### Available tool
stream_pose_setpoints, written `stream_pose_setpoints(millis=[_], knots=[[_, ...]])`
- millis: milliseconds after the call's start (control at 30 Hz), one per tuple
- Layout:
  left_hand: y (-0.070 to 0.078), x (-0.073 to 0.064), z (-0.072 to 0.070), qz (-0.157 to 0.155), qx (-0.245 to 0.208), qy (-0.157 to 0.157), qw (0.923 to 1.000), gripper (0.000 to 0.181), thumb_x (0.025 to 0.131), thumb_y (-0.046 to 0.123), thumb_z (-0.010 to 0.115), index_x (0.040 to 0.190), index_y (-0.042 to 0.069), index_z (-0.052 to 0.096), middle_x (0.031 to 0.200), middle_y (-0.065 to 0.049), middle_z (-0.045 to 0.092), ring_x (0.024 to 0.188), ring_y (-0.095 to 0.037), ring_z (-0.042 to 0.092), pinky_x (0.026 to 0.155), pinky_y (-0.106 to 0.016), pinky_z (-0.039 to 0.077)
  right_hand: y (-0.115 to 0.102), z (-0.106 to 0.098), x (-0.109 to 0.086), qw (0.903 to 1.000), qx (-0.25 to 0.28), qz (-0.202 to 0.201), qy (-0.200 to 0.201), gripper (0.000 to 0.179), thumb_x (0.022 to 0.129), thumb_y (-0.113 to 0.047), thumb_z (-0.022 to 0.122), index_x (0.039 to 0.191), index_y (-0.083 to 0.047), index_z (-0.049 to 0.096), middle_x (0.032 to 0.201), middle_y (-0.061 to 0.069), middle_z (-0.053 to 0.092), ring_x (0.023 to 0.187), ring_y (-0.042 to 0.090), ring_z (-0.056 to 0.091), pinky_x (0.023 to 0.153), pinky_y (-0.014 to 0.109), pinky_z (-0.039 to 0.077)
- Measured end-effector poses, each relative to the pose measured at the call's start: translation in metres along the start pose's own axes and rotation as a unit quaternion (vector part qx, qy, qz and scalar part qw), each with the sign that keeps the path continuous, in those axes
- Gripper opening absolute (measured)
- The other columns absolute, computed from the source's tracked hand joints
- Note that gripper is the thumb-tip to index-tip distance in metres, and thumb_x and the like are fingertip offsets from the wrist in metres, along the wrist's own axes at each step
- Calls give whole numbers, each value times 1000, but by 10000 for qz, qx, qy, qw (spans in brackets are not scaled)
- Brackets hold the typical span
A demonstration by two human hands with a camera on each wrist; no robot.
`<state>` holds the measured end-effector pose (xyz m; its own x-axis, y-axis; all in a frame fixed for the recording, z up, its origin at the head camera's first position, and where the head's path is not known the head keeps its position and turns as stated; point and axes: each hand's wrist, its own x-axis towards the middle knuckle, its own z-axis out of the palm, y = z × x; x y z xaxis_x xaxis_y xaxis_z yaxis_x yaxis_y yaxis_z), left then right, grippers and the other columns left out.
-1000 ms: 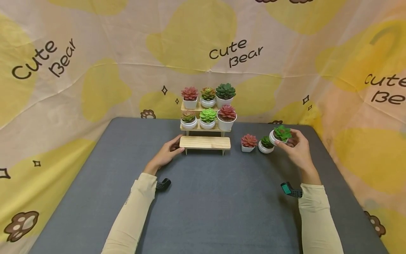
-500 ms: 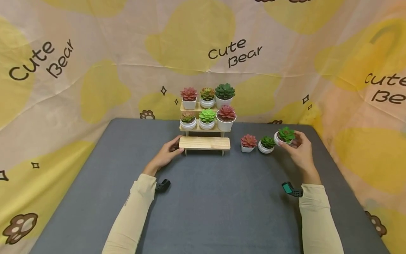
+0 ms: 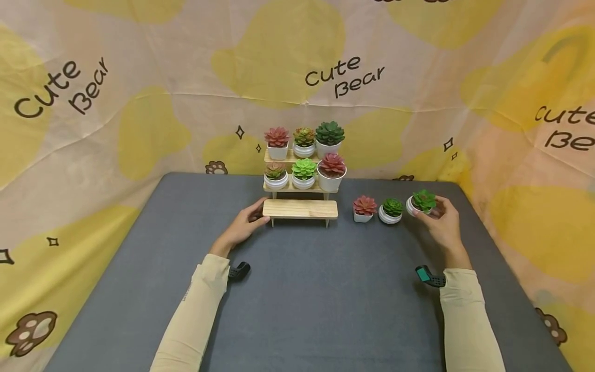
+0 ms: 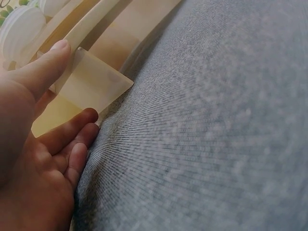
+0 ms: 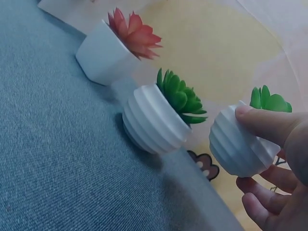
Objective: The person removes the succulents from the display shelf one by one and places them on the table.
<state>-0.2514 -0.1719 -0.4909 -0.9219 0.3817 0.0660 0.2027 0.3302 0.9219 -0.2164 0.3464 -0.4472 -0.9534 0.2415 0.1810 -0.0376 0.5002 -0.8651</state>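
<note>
Green rosette succulent in a ribbed, round white pot [image 3: 420, 202] is in the right hand [image 3: 443, 225], pinched between the thumb on its near side and the fingers around its far side. It lies just left of that palm, at the fingertips. The head view shows it tilted, leaves leaning right, and the right wrist view makes it look raised off the grey cloth-covered worktop [image 3: 325, 294].

Just to its left, apart from it, a dark-green succulent in a ribbed, round white pot [image 3: 391, 210] stands upright; next comes a pinkish-red succulent in a square white pot [image 3: 364, 208].

Farther left is a pale wooden stand with 3 tiers [image 3: 300, 208], its long axis running left to right. The left hand [image 3: 243, 226] is nearer to it, thumb and forefinger gripping the left end of the lowest board. The 2 upper tiers carry 3 potted succulents each, 6 in all. Behind everything hangs a yellow-and-cream printed cloth [image 3: 279, 51].
</note>
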Motion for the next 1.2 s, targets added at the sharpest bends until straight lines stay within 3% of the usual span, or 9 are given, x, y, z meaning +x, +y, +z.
stream_pose_setpoints(millis=[167, 267, 367, 467, 533, 600, 733, 833, 1200], knots=[[0, 0, 0, 23, 34, 2, 10000, 67, 103, 16, 60, 160, 3, 27, 154, -25, 47, 136, -41, 51, 111, -56, 41, 3, -1, -1, 9998, -61, 141, -102, 67, 92, -10, 73, 147, 7, 39, 140, 25, 52, 90, -17, 50, 72, 2, 46], [0, 0, 0, 59, 79, 8, 10000, 67, 103, 16, 60, 160, 2, 26, 153, -26, 47, 135, -42, 51, 111, -55, 42, 4, -2, -2, 9991, -194, 304, -201, 68, 93, -13, 73, 148, 7, 38, 144, 28, 51, 104, 5, 63, 71, 1, 44], [1, 0, 1, 72, 67, 23, 9999, 67, 103, 16, 60, 160, 2, 27, 153, -26, 47, 135, -41, 51, 111, -56, 41, 7, -1, -2, 9982, -333, 400, -295, 69, 93, -15, 73, 149, 7, 38, 145, 30, 50, 116, 22, 62, 71, 0, 42], [1, 0, 1, 58, 45, 12, 10000, 67, 103, 16, 59, 160, 2, 27, 153, -25, 46, 136, -41, 51, 112, -56, 40, 11, 0, -2, 9978, -340, 412, -383, 69, 93, -13, 73, 148, 9, 37, 144, 32, 50, 103, 3, 63, 71, 0, 42], [1, 0, 1, 26, 44, 8, 10000, 67, 103, 16, 59, 160, 3, 27, 153, -25, 46, 136, -41, 51, 112, -56, 40, 14, 0, -1, 9976, -368, 418, -414, 68, 93, -12, 73, 147, 10, 37, 143, 33, 51, 92, -14, 52, 70, 0, 42], [1, 0, 1, 11, 67, 7, 10000, 66, 104, 16, 59, 160, 4, 27, 153, -26, 47, 136, -41, 51, 112, -56, 40, 17, 1, -1, 9973, -394, 425, -442, 68, 93, -12, 73, 147, 11, 37, 142, 33, 50, 89, -18, 47, 70, 0, 42], [3, -1, 1, 16, 66, 22, 10000, 66, 104, 15, 59, 160, 3, 26, 152, -26, 47, 135, -42, 51, 112, -57, 39, 21, 2, -2, 9965, -507, 452, -491, 69, 93, -13, 73, 147, 10, 37, 143, 34, 49, 109, 15, 64, 70, 0, 41], [4, -2, 1, 3, 40, 28, 10000, 66, 104, 16, 59, 160, 3, 26, 152, -26, 48, 135, -42, 50, 112, -58, 39, 21, 3, -2, 9960, -551, 466, -523, 68, 94, -12, 72, 147, 11, 36, 143, 35, 48, 125, 41, 56, 69, 0, 41], [0, -3, 0, 26, 71, 72, 9999, 66, 103, 15, 59, 160, 4, 27, 152, -25, 48, 136, -41, 50, 113, -57, 39, 21, 3, -3, 9950, -518, 565, -633, 69, 96, -15, 70, 148, 12, 34, 145, 36, 46, 128, 45, 53, 67, 0, 39]])
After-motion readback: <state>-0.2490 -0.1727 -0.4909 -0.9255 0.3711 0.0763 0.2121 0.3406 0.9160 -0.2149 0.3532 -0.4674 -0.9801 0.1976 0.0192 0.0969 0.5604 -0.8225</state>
